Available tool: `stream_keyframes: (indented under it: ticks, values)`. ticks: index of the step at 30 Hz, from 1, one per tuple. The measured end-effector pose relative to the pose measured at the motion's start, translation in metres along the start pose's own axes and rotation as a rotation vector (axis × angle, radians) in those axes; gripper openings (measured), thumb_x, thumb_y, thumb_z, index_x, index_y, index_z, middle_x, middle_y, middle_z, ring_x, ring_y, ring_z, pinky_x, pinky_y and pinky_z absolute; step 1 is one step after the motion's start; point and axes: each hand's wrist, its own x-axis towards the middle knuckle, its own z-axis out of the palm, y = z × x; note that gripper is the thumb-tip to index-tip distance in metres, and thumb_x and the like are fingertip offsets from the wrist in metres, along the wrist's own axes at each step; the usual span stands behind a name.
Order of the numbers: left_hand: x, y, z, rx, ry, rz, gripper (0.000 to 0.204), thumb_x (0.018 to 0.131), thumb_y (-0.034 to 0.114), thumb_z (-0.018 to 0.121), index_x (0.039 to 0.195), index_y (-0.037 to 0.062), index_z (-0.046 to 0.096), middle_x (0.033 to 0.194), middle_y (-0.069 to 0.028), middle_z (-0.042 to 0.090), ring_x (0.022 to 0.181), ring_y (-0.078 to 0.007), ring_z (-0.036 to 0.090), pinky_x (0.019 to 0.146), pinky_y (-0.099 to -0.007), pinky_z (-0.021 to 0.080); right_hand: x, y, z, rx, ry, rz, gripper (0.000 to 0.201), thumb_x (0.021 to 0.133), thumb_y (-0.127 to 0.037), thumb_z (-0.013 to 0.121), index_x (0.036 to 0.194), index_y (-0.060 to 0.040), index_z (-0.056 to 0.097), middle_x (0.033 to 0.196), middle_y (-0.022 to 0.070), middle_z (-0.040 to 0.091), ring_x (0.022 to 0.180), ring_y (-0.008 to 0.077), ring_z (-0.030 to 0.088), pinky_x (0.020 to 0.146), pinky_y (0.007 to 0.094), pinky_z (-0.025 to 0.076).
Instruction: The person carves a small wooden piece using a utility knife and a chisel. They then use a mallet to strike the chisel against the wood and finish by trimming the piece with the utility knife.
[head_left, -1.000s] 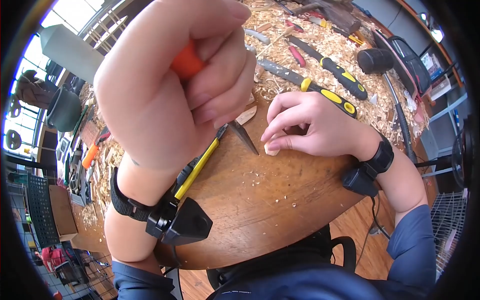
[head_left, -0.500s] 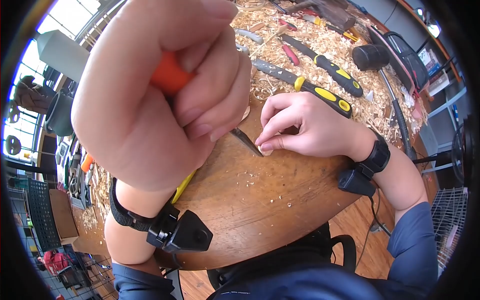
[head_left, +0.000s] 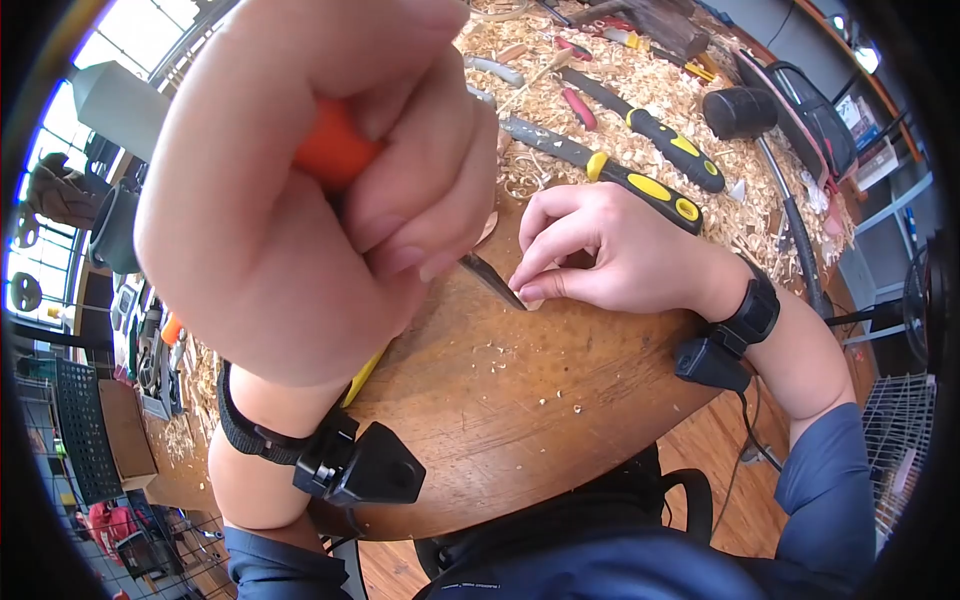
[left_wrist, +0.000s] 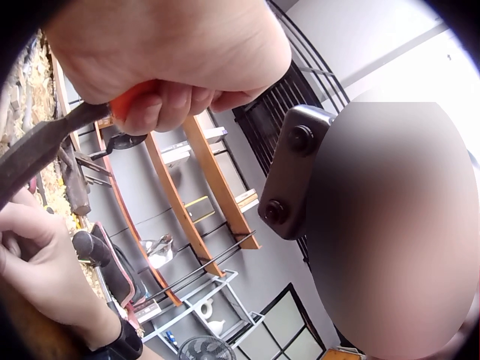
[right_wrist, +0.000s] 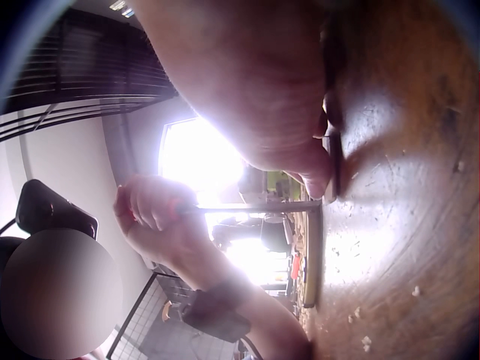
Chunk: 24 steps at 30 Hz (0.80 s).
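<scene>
My left hand (head_left: 265, 230) grips the orange handle (head_left: 338, 145) of a chisel in a fist, held high over the table. The dark metal chisel blade (head_left: 490, 280) slants down from below the fist, and in the left wrist view the blade (left_wrist: 37, 154) looks flat and broad. Its tip comes right up to a small pale piece of wood (head_left: 534, 304) on the brown tabletop (head_left: 470, 400). My right hand (head_left: 625, 250) pinches that piece between thumb and fingertips, partly hiding it. Seen from the right wrist, the chisel shaft (right_wrist: 255, 208) ends close by the right fingertips (right_wrist: 316, 184).
Wood shavings (head_left: 540, 85) cover the table's far side. Beyond my right hand lie a tool with a yellow-and-black handle (head_left: 650, 190), a similar one (head_left: 680, 150) and a black mallet (head_left: 740, 115). Something yellow (head_left: 365, 378) shows beneath my left forearm. Small chips dot the near tabletop.
The left hand and chisel have shifted left and the blade tip has moved in to the wood piece. The right hand keeps its pinch, nearly still.
</scene>
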Motion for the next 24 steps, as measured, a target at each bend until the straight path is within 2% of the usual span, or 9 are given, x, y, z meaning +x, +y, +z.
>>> stream_keyframes:
  ticks: [7,8,10,14,17,20,21,23,24]
  values:
    - [0.0,-0.005,0.001,-0.022,-0.045,0.014,0.029,0.107,0.02,0.045,0.079,0.0154,0.039,0.052,0.0049,0.034,0.04,-0.0079,0.027,0.039,-0.0261,0.027,0.0,-0.002,-0.001,-0.005,-0.004,0.009,0.012,0.09,-0.009,0.086,0.101,-0.0079,0.086,0.095,0.0021,0.068,0.081,0.0126,0.065,0.067,0.0273,0.05]
    - [-0.001,-0.004,0.003,-0.006,-0.014,0.003,0.029,0.107,0.02,0.045,0.079,0.0153,0.039,0.052,0.0048,0.034,0.04,-0.0081,0.026,0.039,-0.0263,0.026,0.0,-0.003,-0.001,-0.005,-0.003,0.01,0.012,0.09,-0.009,0.086,0.101,-0.0079,0.086,0.095,0.0021,0.068,0.081,0.0126,0.065,0.067,0.0273,0.05]
    - [-0.003,-0.006,0.009,0.008,0.016,-0.008,0.029,0.107,0.021,0.045,0.079,0.0153,0.039,0.052,0.0046,0.034,0.04,-0.0083,0.026,0.039,-0.0265,0.026,0.001,-0.004,-0.001,-0.016,0.007,0.003,0.011,0.09,-0.016,0.085,0.097,-0.0076,0.086,0.094,0.0066,0.072,0.077,0.0179,0.071,0.071,0.0312,0.056]
    - [-0.011,-0.008,0.018,0.041,0.076,-0.021,0.028,0.106,0.021,0.046,0.079,0.0155,0.039,0.053,0.0037,0.034,0.041,-0.0089,0.027,0.041,-0.0279,0.022,0.001,0.0,0.002,0.015,0.03,-0.016,0.011,0.09,-0.017,0.085,0.097,-0.0075,0.086,0.094,0.0066,0.072,0.077,0.0182,0.071,0.071,0.0315,0.056]
    - [-0.01,-0.007,0.014,0.062,0.004,-0.052,0.028,0.106,0.021,0.046,0.079,0.0159,0.039,0.053,0.0037,0.035,0.041,-0.0085,0.027,0.041,-0.0283,0.021,-0.001,0.0,0.001,0.001,0.034,-0.012,0.013,0.09,-0.018,0.085,0.097,-0.0072,0.085,0.094,0.0068,0.072,0.077,0.0184,0.071,0.071,0.0319,0.055]
    - [-0.004,-0.005,0.01,-0.047,-0.072,-0.156,0.028,0.106,0.021,0.046,0.08,0.0151,0.038,0.053,0.0039,0.035,0.041,-0.0086,0.027,0.041,-0.0281,0.021,0.001,-0.001,-0.002,-0.019,-0.002,-0.029,0.015,0.091,-0.02,0.085,0.098,-0.0075,0.085,0.093,0.0072,0.071,0.078,0.0193,0.071,0.072,0.0329,0.056]
    - [-0.006,-0.002,0.011,-0.045,-0.072,-0.155,0.028,0.106,0.021,0.046,0.08,0.0151,0.038,0.053,0.0039,0.035,0.041,-0.0086,0.027,0.041,-0.0281,0.021,0.001,-0.003,-0.002,-0.02,-0.005,0.002,0.015,0.091,-0.02,0.084,0.099,-0.0076,0.085,0.093,0.0075,0.071,0.078,0.0199,0.071,0.073,0.0333,0.056]
    - [-0.01,0.005,0.015,0.135,0.007,-0.081,0.027,0.106,0.02,0.046,0.08,0.0146,0.039,0.053,0.004,0.036,0.041,-0.0089,0.028,0.041,-0.0277,0.022,0.002,-0.003,-0.001,-0.019,-0.005,0.033,0.016,0.091,-0.021,0.084,0.1,-0.0078,0.085,0.093,0.0078,0.071,0.079,0.0205,0.071,0.073,0.0336,0.056]
    - [-0.005,0.002,0.009,0.057,-0.073,-0.072,0.027,0.106,0.019,0.047,0.081,0.0144,0.04,0.053,0.0038,0.036,0.04,-0.0091,0.029,0.04,-0.0281,0.022,0.002,-0.001,-0.001,0.004,-0.013,0.032,0.016,0.091,-0.021,0.084,0.099,-0.0074,0.084,0.093,0.0079,0.071,0.079,0.0209,0.071,0.073,0.0339,0.055]
